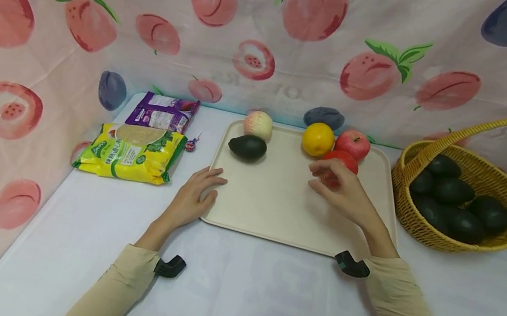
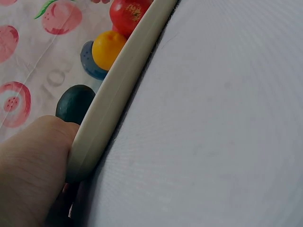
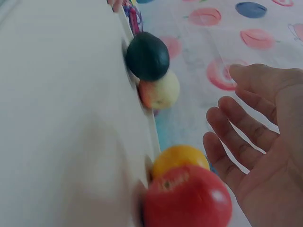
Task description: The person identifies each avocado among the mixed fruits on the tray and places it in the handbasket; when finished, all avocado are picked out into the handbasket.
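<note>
A beige tray (image 1: 276, 205) lies on the white table. My left hand (image 1: 191, 195) rests at its left rim with fingers loosely spread and thumb apart. Over the tray's right side, my right hand (image 1: 339, 190) hovers with relaxed, slightly bent fingers and nothing in its grasp. Just beyond it sits a large red round fruit (image 3: 187, 198), partly covered by the hand in the head view. Beside that are an orange (image 1: 318, 140) and a red apple (image 1: 354, 144). At the tray's back left, a dark green avocado (image 1: 247, 148) lies in front of a pale pinkish peach (image 1: 258, 125).
Right of the tray stands a wicker basket (image 1: 420, 226) with a tall handle, holding several avocados (image 1: 447, 190). To the left lie a yellow packet (image 1: 131, 153), a purple packet (image 1: 162, 111) and a small lollipop (image 1: 191, 144). Fruit-print cloth hangs behind the table.
</note>
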A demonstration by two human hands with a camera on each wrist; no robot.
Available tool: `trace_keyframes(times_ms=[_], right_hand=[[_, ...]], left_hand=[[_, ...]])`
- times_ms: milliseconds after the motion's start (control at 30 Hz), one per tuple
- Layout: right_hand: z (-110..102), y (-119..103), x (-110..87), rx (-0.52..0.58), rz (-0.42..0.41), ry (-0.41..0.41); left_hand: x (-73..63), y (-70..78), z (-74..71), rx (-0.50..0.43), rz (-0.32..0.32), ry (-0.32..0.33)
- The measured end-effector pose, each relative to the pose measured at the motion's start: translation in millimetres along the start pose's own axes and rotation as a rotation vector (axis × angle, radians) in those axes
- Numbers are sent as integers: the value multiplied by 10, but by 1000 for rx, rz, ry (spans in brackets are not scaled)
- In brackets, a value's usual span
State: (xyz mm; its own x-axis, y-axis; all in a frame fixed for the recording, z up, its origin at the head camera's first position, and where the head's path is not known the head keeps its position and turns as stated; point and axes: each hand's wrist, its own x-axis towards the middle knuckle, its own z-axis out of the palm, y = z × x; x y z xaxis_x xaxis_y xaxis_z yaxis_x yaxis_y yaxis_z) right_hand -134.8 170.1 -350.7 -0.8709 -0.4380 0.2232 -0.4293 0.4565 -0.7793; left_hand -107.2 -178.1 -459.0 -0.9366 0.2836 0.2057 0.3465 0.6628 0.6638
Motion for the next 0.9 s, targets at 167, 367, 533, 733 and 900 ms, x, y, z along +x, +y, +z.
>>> trace_keyframes(times_ms=[167, 367, 533, 733, 900], right_hand=[[205, 168, 174, 66, -27, -12], [414, 303, 380, 56, -55, -26], [538, 287, 527, 8, -83, -34], [685, 271, 718, -79, -115, -40], [803, 255, 872, -210, -103, -30]], left_hand=[[-3, -3, -4, -2, -6, 1], [1, 6, -11, -11, -10, 4], [2, 13, -6, -13, -9, 0], [0, 29, -6, -19, -10, 0], [3, 29, -7, -19, -18, -2]])
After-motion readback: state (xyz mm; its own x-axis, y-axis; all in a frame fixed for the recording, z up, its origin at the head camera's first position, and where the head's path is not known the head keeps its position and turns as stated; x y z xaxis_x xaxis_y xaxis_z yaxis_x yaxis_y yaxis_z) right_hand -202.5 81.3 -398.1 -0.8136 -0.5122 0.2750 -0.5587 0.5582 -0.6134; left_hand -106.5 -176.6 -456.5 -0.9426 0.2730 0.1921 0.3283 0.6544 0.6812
